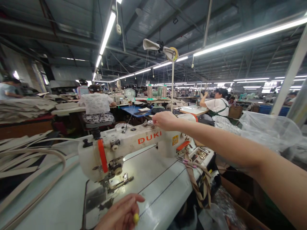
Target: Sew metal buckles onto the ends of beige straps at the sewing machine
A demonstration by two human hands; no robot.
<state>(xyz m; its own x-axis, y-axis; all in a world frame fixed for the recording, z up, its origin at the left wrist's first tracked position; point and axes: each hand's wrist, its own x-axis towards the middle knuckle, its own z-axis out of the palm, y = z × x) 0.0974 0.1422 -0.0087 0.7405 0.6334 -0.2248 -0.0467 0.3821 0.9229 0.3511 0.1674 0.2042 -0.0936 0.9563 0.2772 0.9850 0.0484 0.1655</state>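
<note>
A white sewing machine with orange lettering stands on the pale table in front of me. My right hand reaches across to the top of the machine, fingers pinched near the thread guide; what they hold is too small to see. My left hand rests at the bottom edge by the needle plate, fingers curled around a small yellow object. The needle and presser foot sit just above that hand.
Long beige straps lie piled on the left of the table. A beige strap hangs off the right edge beside a small parts tray. Clear plastic bags lie to the right. Other people sit at machines behind.
</note>
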